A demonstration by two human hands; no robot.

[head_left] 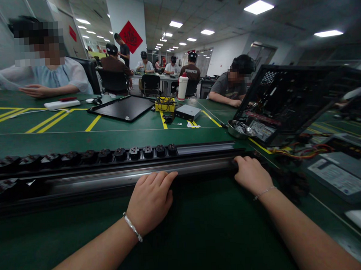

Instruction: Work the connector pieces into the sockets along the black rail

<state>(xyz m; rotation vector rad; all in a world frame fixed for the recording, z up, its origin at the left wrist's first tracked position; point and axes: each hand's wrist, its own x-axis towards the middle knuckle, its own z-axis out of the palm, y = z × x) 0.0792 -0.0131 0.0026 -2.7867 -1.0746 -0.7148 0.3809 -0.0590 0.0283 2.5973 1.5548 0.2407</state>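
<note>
Two long black track rails lie side by side across the table before me. The far rail [205, 148] carries a row of black plug-in socket modules [120, 154], and the near rail [110, 177] has a bare metallic channel, with a few more modules [3, 186] at its left. My left hand [150, 199] is closed over the near rail's front edge, fingers on top and thumb below. At that rail's right end, my right hand [252, 174] is closed around it, fingertips partly hidden.
An open computer case [299, 96] stands tilted at the right, beside a metal bowl [240, 128] of small parts and a power supply unit [341, 175]. Farther back are a black panel [123, 107], a yellow box [165, 104], an optical drive [187, 112] and a white bottle [182, 87]. Co-workers sit around.
</note>
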